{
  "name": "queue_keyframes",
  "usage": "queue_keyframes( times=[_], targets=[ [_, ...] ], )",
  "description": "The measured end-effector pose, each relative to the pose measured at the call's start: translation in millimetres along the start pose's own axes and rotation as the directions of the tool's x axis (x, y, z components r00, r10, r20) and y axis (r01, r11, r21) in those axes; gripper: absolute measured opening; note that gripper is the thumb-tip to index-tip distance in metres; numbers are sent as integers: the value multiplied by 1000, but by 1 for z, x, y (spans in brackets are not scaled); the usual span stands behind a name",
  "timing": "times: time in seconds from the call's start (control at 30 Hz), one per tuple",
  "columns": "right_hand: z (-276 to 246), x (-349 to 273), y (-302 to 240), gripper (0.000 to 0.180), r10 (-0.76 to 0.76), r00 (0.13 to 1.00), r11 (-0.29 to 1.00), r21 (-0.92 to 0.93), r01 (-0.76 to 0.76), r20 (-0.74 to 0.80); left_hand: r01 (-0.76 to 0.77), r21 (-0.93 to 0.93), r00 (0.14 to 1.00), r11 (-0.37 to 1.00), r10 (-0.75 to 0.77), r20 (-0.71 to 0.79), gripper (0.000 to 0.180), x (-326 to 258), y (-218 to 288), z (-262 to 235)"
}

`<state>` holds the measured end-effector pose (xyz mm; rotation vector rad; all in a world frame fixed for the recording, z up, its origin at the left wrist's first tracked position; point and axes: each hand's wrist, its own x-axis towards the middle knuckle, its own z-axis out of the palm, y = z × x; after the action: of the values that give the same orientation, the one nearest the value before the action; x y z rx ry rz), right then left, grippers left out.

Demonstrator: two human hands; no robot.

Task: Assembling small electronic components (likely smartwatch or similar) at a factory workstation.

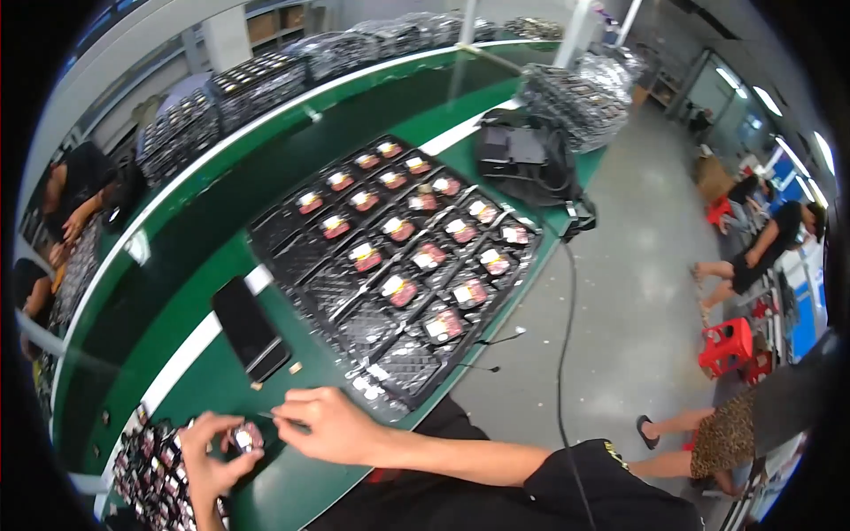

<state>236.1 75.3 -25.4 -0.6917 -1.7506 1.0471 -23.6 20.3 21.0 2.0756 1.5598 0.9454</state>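
My left hand [209, 460] grips a small square module [247, 437] with a pinkish-red and silvery face, held between thumb and fingers. Close to its right, my right hand [329, 428] is pinched on a thin light sliver [266, 414] that points toward the module; its kind is too small to make out. Beside and below my left hand lies a heap of similar small modules [146, 465]. Ahead of my hands a black plastic tray [292, 243] holds rows of such modules, with several bare pockets at its near and left sides.
A dark phone-like slab [241, 314] lies left of the tray on the green bench [190, 394]. Behind the tray sits a black bag [527, 159] beside wrapped trays [580, 97]. A cable [564, 354] hangs over the right side. Other people and a red stool [726, 347] are beyond.
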Motion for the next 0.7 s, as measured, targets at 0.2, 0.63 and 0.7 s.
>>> queue_keyframes(
  times=[0.2,0.63,0.7],
  targets=[
    [-4,3,-3,17,6,1000,998,-60,-4,23,-212,-102,977,972,214,13,47,118,43,-10],
    [-4,3,-8,15,84,995,996,-48,-81,60,-358,145,918,922,319,235,40,285,14,28],
    [-2,4,-4,17,14,999,998,-70,-10,50,-328,117,927,938,295,232,38,270,19,18]
  ],
)
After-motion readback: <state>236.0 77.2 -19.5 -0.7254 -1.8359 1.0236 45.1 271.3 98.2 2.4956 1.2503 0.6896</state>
